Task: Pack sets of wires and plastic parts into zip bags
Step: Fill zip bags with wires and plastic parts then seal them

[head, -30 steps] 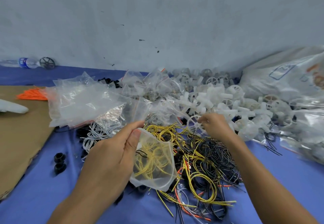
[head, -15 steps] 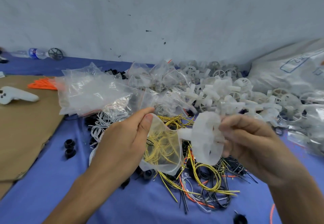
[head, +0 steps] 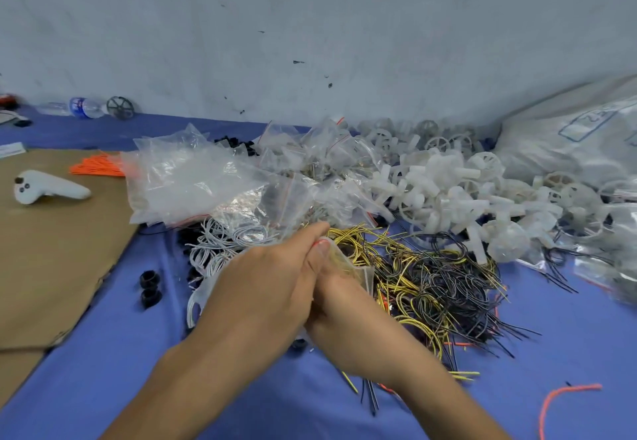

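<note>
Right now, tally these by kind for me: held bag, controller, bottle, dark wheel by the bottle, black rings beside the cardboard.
Held bag: 1
Controller: 1
Bottle: 1
Dark wheel: 1
Black rings: 2
Total: 6

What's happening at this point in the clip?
A person is packing at a blue-covered table. The left hand pinches the mouth of a small zip bag; the right hand is tucked against it, its grip hidden. Loose yellow and black wires, white plastic parts and spare bags lie just beyond.
</note>
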Tool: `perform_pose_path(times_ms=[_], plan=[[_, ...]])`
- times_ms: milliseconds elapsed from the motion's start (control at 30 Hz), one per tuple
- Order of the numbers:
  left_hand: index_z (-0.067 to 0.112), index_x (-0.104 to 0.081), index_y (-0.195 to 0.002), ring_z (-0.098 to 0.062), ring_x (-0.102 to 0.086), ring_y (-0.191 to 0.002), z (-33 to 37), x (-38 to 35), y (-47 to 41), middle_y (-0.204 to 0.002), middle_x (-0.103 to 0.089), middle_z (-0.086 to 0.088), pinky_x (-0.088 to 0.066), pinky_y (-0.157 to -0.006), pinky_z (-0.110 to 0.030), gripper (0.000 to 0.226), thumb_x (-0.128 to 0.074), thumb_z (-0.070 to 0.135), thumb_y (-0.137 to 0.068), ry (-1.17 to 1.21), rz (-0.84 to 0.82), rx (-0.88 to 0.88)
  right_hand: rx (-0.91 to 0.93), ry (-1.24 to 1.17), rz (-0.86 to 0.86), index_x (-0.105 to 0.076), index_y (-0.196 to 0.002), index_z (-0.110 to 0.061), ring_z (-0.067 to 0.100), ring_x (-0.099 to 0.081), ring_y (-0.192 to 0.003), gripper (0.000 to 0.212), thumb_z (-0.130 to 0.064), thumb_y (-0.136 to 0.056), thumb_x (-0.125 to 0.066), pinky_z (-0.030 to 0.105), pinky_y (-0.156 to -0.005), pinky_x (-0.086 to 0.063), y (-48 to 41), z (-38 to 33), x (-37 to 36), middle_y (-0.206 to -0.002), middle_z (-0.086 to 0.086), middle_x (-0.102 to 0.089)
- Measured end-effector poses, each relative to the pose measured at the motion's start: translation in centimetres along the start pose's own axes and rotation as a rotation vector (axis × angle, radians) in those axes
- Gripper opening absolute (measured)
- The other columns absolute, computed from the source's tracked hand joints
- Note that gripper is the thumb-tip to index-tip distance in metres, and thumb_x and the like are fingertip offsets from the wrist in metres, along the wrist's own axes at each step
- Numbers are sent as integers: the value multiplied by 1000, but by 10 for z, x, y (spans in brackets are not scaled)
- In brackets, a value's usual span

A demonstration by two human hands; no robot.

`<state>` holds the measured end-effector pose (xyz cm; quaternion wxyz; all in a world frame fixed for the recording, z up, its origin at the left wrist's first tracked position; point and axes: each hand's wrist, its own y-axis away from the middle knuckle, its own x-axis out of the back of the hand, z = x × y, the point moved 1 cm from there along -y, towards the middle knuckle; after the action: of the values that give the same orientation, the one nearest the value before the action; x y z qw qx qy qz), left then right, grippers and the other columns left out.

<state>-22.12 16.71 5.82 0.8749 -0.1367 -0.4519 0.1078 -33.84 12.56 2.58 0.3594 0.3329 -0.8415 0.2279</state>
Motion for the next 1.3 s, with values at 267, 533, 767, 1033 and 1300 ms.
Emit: perform_pose_path(times_ms=[267,533,767,1033,1300], plan=[[40,-60,-129,-6,-62,-76,-15,11,-3,-67,-63,12,-48,-75,-28,50,-32,58,-92,165,124,38,-14,-288,112,-64,-125,-35,6,-65,-99,31,-22,-98,-59,18,-79,-51,80,-1,65,-113,-11,-68],[38,-61,-129,1,-59,-74,-17,5,-4,-64,-62,13,-44,-69,-22,46,-36,57,-95,181,140,36,-692,245,-35,-62,-86,-46,-3,-59,-85,16,-33,-86,-71,16,-75,-46,187,92,60,-88,-15,-64],[38,-59,-129,-12,-64,-80,-17,4,-1,-75,-63,21,-46,-73,-34,44,-37,53,-95,189,137,41,-722,209,-34,-62,-83,-38,-2,-58,-81,16,-33,-78,-76,15,-72,-44,197,107,31,-87,-11,-61],[40,-60,-128,7,-55,-84,-18,3,5,-68,-62,17,-42,-69,-21,44,-36,53,-94,181,139,36,-748,121,41,-63,-78,-37,0,-64,-72,20,-22,-79,-75,25,-75,-52,193,106,29,-76,-22,-67],[40,-58,-128,5,-56,-71,-16,6,2,-66,-58,28,-42,-67,-24,42,-36,53,-94,157,94,6,-385,-410,232,-70,-99,-27,23,-71,-80,23,-38,-80,-77,37,-76,-58,154,42,51,-86,7,-73]])
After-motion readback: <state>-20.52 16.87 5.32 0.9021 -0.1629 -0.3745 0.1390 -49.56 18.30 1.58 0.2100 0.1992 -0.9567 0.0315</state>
